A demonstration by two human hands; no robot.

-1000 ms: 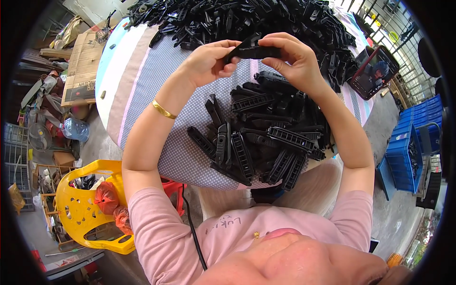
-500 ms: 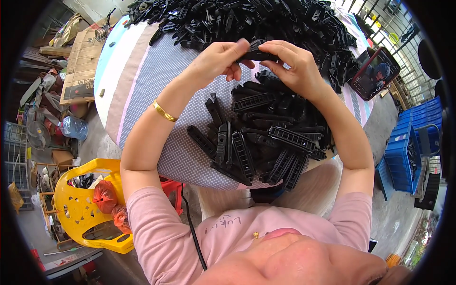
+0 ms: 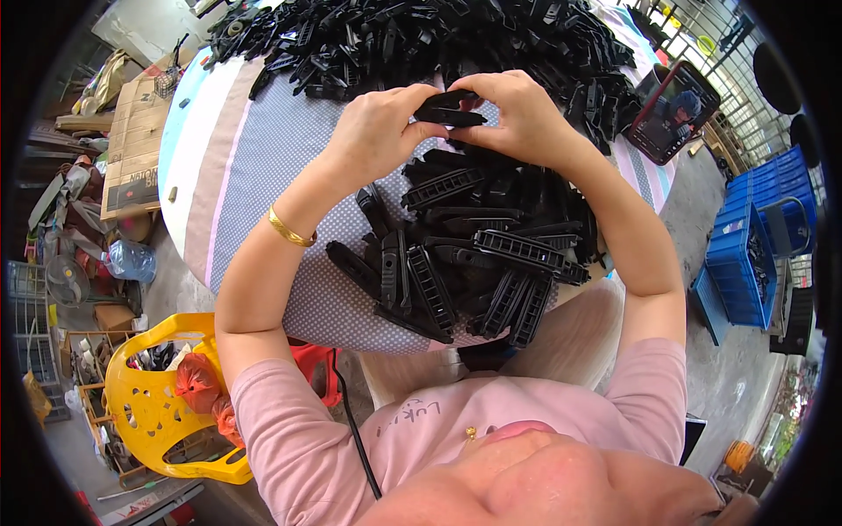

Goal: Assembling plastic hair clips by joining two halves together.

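Observation:
My left hand (image 3: 373, 131) and my right hand (image 3: 517, 118) meet over the table, fingers closed on black plastic utility knife handle pieces (image 3: 452, 117). Two long dark parts show there, one above the other with a narrow gap between them; my fingers cover their ends. Just nearer to me lies a loose heap of similar utility knife handles (image 3: 522, 250), some with ladder-like ribbed slots facing up. Beyond my hands spreads a much larger pile of black handle parts (image 3: 395, 44) along the far side.
The round table's dotted cloth (image 3: 263, 167) shows at left. A phone (image 3: 674, 112) stands at the right edge. On the floor are a yellow plastic chair (image 3: 149, 412) with red bags, a cardboard box (image 3: 132, 145) and blue crates (image 3: 741, 263). A black cable runs beside me.
My hands have come closer together and turned the held pieces, so that two dark parts now show apart. The whole view has shifted slightly.

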